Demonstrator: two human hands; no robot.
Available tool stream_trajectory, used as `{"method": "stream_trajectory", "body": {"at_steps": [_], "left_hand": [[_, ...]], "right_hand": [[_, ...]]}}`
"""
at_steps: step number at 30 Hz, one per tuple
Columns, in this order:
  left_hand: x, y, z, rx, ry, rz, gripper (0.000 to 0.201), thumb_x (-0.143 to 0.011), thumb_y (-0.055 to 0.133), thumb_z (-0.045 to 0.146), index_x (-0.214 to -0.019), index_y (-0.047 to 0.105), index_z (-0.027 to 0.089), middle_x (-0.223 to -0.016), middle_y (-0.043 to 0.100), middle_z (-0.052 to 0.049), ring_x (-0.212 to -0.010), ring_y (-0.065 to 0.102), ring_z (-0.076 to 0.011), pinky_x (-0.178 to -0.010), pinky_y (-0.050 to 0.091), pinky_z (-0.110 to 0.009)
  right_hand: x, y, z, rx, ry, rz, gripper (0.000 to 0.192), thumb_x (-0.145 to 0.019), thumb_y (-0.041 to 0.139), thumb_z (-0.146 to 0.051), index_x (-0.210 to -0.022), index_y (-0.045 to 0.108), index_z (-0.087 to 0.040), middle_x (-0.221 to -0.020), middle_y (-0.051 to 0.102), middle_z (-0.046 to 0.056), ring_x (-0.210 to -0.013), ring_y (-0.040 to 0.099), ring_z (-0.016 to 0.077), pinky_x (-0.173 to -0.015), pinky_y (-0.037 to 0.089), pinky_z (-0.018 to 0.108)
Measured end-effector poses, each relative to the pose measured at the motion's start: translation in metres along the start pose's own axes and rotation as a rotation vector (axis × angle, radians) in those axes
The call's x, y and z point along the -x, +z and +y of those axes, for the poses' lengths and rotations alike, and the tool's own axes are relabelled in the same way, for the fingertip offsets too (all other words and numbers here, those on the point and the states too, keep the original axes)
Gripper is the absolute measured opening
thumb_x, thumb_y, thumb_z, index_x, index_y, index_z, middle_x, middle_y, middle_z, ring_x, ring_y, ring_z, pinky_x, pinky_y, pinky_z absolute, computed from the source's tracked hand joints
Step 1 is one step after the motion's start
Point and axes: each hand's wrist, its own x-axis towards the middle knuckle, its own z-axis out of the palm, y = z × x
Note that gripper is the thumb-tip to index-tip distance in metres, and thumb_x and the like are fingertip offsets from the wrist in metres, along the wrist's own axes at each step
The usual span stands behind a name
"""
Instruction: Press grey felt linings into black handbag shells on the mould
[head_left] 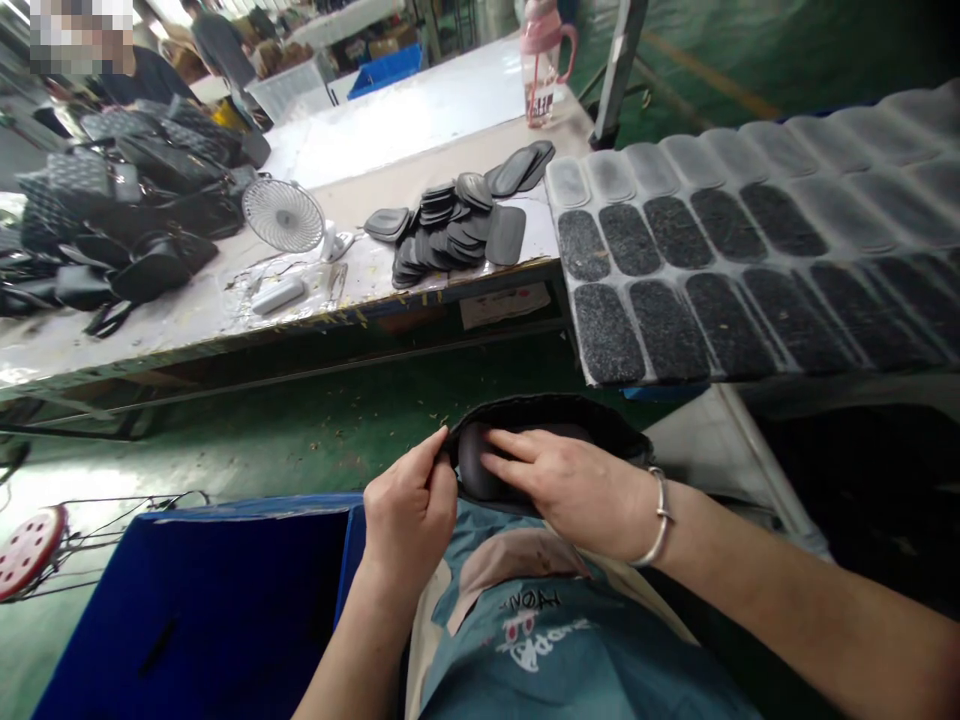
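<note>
A black bag, its mouth facing up, is held close against the front of a teal apron. My left hand pinches the left end of the bag's rim between thumb and fingers. Inside the opening, against the left wall, sits a smooth dark rounded pad. My right hand reaches into the bag from the right, two fingers stretched apart and touching the pad. The right thumb and the bag's lower part are hidden.
Dark oval pads lie piled on the bench, beside a small fan and many black bags. A pink bottle stands behind. Rows of pads cover a board at right. A blue bin and red stool are at left.
</note>
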Motion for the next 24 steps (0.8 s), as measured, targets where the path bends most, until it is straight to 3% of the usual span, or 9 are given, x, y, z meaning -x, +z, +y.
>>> {"method": "stream_trajectory", "body": {"at_steps": [8, 12, 19, 24], "left_hand": [[0.010, 0.005, -0.016, -0.016, -0.026, 0.054, 0.028, -0.086, 0.051, 0.019, -0.107, 0.068, 0.011, -0.098, 0.074, -0.009, -0.086, 0.071, -0.0180, -0.080, 0.056, -0.026], [0.012, 0.008, -0.022, -0.093, 0.011, 0.088, 0.028, -0.087, 0.050, 0.019, -0.106, 0.068, 0.009, -0.098, 0.074, -0.011, -0.086, 0.071, -0.0188, -0.079, 0.055, -0.026], [0.023, 0.022, -0.034, -0.276, 0.052, 0.066, 0.026, -0.085, 0.047, 0.015, -0.102, 0.067, 0.012, -0.090, 0.074, -0.010, -0.073, 0.071, -0.0202, -0.063, 0.053, -0.026], [0.030, 0.032, -0.044, -0.110, -0.063, 0.008, 0.022, -0.088, 0.045, 0.017, -0.101, 0.063, 0.015, -0.084, 0.073, -0.006, -0.070, 0.069, -0.0168, -0.062, 0.051, -0.024]], "right_hand": [[-0.017, 0.005, -0.007, 0.065, 0.047, -0.107, 0.035, -0.087, 0.045, -0.012, -0.121, 0.055, -0.017, -0.126, 0.052, 0.014, -0.099, 0.058, 0.0205, -0.083, 0.051, 0.035], [-0.033, 0.003, -0.017, 0.141, 0.090, -0.223, 0.036, -0.088, 0.043, -0.014, -0.122, 0.054, -0.019, -0.114, 0.054, 0.013, -0.083, 0.062, 0.0195, -0.071, 0.052, 0.033], [-0.055, 0.011, -0.038, 0.259, 0.150, -0.354, 0.033, -0.091, 0.035, -0.013, -0.115, 0.058, -0.011, -0.102, 0.055, 0.015, -0.079, 0.062, 0.0214, -0.062, 0.051, 0.032], [-0.057, 0.015, -0.034, 0.300, 0.139, -0.380, 0.033, -0.090, 0.036, -0.011, -0.111, 0.061, -0.010, -0.102, 0.057, 0.015, -0.079, 0.063, 0.0216, -0.061, 0.051, 0.031]]}}
